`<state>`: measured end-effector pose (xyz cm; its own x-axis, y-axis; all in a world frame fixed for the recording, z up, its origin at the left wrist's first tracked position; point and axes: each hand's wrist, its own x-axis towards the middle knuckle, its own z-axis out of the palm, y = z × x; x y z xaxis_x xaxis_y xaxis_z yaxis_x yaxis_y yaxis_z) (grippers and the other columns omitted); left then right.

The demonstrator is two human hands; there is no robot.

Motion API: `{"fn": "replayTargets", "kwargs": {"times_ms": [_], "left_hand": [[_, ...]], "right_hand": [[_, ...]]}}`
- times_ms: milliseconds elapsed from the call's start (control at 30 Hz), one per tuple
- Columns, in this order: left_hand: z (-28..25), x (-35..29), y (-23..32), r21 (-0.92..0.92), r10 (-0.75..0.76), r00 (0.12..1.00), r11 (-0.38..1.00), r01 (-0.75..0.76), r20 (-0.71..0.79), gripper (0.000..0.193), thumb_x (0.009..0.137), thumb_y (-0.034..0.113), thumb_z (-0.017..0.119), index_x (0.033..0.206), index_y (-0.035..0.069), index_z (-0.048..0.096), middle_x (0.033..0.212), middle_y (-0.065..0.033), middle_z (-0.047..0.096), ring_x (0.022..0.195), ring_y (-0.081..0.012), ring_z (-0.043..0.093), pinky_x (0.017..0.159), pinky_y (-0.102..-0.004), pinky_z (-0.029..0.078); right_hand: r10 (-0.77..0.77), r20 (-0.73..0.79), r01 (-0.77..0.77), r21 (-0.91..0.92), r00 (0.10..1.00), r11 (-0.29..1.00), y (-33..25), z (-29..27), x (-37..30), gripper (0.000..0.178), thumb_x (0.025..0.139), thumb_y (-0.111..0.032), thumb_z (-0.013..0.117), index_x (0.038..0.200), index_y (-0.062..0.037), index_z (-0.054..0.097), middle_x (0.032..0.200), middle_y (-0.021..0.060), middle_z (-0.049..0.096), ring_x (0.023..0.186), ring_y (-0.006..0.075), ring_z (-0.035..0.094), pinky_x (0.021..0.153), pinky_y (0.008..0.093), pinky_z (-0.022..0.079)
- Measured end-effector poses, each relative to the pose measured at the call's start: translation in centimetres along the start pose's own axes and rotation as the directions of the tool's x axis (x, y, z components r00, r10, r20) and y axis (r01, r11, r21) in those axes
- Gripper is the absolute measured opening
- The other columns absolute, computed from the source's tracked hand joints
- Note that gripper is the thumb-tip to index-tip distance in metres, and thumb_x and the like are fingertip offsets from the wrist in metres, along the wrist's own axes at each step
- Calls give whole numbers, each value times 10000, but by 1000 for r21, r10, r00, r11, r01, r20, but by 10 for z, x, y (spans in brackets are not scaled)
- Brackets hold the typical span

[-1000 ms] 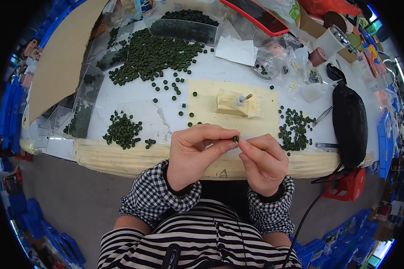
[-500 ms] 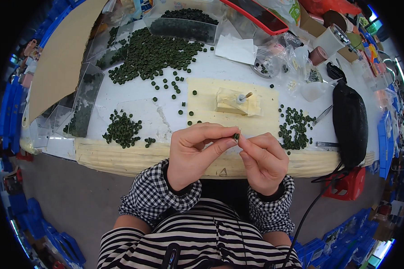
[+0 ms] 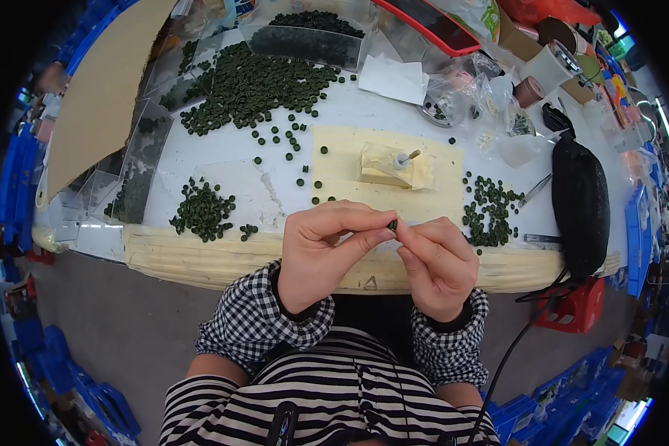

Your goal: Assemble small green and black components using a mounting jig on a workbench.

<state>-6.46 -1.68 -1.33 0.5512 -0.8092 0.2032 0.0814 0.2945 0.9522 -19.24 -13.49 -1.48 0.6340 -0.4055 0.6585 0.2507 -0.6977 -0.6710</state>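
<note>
Just past the table's front edge, my left hand (image 3: 322, 253) pinches a small dark green round piece (image 3: 392, 225) between thumb and forefinger. My right hand (image 3: 440, 269) meets it there, its fingertips closed against the same piece; the fingers cover most of it. Beyond my hands a taped pale block (image 3: 379, 169) with a short upright peg (image 3: 404, 159) rests on a cream sheet (image 3: 342, 141). A small heap of similar green pieces (image 3: 203, 211) lies to the left, and a looser spread of pieces (image 3: 490, 212) to the right.
A large pile of green pieces (image 3: 256, 85) covers the back left, beside clear trays (image 3: 305, 44) and a cardboard sheet (image 3: 100, 104). On the right lie tweezers (image 3: 535, 189) and a black cloth-like bundle (image 3: 580, 204). A red-framed phone (image 3: 431, 26) and white paper (image 3: 392, 79) sit at the back.
The pinched green piece appears slightly turned between my fingertips. Both hands stay in nearly the same place, and the view has shifted a little.
</note>
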Motion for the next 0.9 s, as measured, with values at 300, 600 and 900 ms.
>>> {"fn": "replayTargets", "kwargs": {"times_ms": [300, 600, 900], "left_hand": [[1, 0, 1, 28, -24, 1000, 999, 24, 17, 218, 832, -92, 653, 1027, -10, 710, 948, -112, 697, 872, -140, 655, 764, -237, 524], [0, 1, 2, 35, -62, 998, 997, 62, 10, 211, 833, -84, 660, 1030, -22, 703, 959, -119, 692, 884, -146, 650, 777, -241, 519], [2, 1, 2, 34, -54, 998, 998, 53, 18, 221, 850, -70, 651, 1063, -27, 691, 974, -116, 691, 883, -144, 645, 767, -241, 512]], "right_hand": [[-31, 28, 33, -68, 999, 997, 1, -4, 1, 356, 707, 45, 750, 1055, -22, 718, 813, 68, 654, 651, 184, 571, 569, 272, 445], [-26, -1, 26, -73, 1000, 997, 1, 0, 0, 344, 718, 49, 740, 1054, -17, 718, 802, 64, 648, 651, 179, 570, 561, 269, 447], [16, -30, -18, -56, 999, 998, 0, 0, -1, 342, 726, 60, 731, 1060, -9, 715, 802, 68, 643, 660, 171, 566, 570, 259, 453]]}}
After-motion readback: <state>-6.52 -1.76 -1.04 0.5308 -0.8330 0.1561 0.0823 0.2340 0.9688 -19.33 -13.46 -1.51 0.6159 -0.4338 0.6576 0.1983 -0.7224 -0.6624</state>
